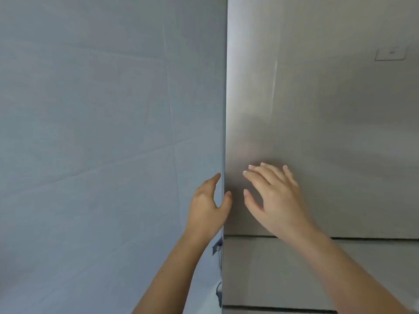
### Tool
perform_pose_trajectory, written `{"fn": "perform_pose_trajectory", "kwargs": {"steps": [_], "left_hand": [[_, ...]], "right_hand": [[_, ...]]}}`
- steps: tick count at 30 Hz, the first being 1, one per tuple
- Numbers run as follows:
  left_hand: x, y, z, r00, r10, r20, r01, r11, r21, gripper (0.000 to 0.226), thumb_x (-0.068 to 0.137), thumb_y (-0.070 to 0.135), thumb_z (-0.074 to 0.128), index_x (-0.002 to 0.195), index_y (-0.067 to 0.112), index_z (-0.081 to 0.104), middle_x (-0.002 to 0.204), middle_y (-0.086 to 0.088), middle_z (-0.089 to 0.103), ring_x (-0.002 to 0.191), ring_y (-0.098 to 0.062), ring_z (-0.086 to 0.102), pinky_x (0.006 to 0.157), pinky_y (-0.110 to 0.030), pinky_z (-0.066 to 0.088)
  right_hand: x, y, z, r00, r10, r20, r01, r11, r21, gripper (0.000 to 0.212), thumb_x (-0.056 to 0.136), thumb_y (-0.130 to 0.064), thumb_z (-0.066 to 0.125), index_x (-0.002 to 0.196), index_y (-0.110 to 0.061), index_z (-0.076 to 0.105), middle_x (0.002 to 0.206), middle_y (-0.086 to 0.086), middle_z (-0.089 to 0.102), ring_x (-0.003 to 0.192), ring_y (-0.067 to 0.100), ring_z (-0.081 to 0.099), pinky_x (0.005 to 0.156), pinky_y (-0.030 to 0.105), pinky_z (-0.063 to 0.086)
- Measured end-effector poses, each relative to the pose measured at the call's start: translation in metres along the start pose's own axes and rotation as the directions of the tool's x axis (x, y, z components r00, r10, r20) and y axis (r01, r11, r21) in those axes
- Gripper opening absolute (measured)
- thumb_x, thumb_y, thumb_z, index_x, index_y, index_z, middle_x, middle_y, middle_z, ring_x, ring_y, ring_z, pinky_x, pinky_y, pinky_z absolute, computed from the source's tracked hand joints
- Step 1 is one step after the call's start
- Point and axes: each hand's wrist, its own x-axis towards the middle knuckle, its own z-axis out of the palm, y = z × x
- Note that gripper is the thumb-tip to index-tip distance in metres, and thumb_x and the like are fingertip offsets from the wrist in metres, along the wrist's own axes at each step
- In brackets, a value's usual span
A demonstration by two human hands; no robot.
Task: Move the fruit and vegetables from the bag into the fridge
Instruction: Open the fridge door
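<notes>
The fridge's brushed steel upper door fills the right half of the head view and looks closed. My left hand wraps the door's left edge, fingers behind it and thumb on the front face. My right hand hovers flat in front of the door, fingers spread, holding nothing. No bag, fruit or vegetables are in view.
A grey-blue tiled wall takes up the left half, close beside the fridge. Below the upper door a seam separates a lower drawer front. A small label sits high on the door at right.
</notes>
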Motion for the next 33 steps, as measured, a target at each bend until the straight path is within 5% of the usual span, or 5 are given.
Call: {"fn": "perform_pose_trajectory", "kwargs": {"steps": [9, 15, 24, 29, 33], "left_hand": [[0.031, -0.008, 0.019, 0.998, -0.064, 0.01, 0.065, 0.958, -0.281, 0.044, 0.09, 0.021, 0.056, 0.132, 0.019, 0.046, 0.123, 0.008, 0.057, 0.112, -0.009, 0.052, 0.089, -0.02, 0.038], [0.039, -0.009, 0.024, 0.975, -0.212, 0.07, 0.209, 0.76, -0.615, 0.033, 0.091, 0.013, 0.054, 0.124, 0.02, 0.055, 0.109, -0.006, 0.065, 0.101, -0.016, 0.061, 0.088, -0.024, 0.048], [0.032, -0.006, 0.021, 0.974, -0.212, 0.084, 0.213, 0.718, -0.663, 0.031, 0.091, 0.011, 0.056, 0.121, 0.018, 0.057, 0.11, -0.008, 0.065, 0.107, -0.02, 0.06, 0.098, -0.033, 0.045], [0.009, -0.001, 0.012, 0.984, -0.165, 0.066, 0.168, 0.739, -0.653, 0.029, 0.088, 0.01, 0.06, 0.105, 0.033, 0.059, 0.098, -0.001, 0.063, 0.096, -0.01, 0.059, 0.089, -0.018, 0.046], [-0.016, 0.004, 0.005, 0.991, -0.113, 0.075, 0.134, 0.731, -0.669, 0.033, 0.087, 0.008, 0.06, 0.106, 0.034, 0.058, 0.111, -0.008, 0.064, 0.102, -0.015, 0.059, 0.097, -0.032, 0.045]], "right_hand": [[-0.004, 0.003, 0.005, 0.994, 0.086, -0.065, -0.091, 0.993, -0.076, 0.041, 0.079, -0.032, 0.041, 0.102, -0.011, 0.068, 0.107, 0.006, 0.068, 0.104, 0.028, 0.062, 0.091, 0.056, 0.042], [-0.007, 0.006, 0.005, 0.992, 0.119, -0.033, -0.121, 0.99, -0.069, 0.042, 0.08, -0.033, 0.04, 0.106, -0.013, 0.067, 0.108, 0.004, 0.068, 0.105, 0.027, 0.061, 0.092, 0.053, 0.042], [-0.02, -0.005, 0.006, 0.99, 0.144, 0.001, -0.144, 0.987, -0.07, 0.043, 0.079, -0.034, 0.042, 0.106, -0.012, 0.067, 0.108, 0.005, 0.068, 0.102, 0.028, 0.063, 0.089, 0.052, 0.044], [-0.033, -0.02, -0.005, 0.987, 0.156, -0.023, -0.157, 0.986, -0.055, 0.043, 0.079, -0.034, 0.043, 0.108, -0.012, 0.066, 0.11, 0.005, 0.067, 0.103, 0.027, 0.062, 0.089, 0.053, 0.043], [-0.051, -0.035, -0.021, 0.984, 0.164, -0.068, -0.169, 0.984, -0.063, 0.042, 0.079, -0.033, 0.044, 0.108, -0.011, 0.066, 0.109, 0.005, 0.067, 0.103, 0.026, 0.062, 0.09, 0.051, 0.043]]}}
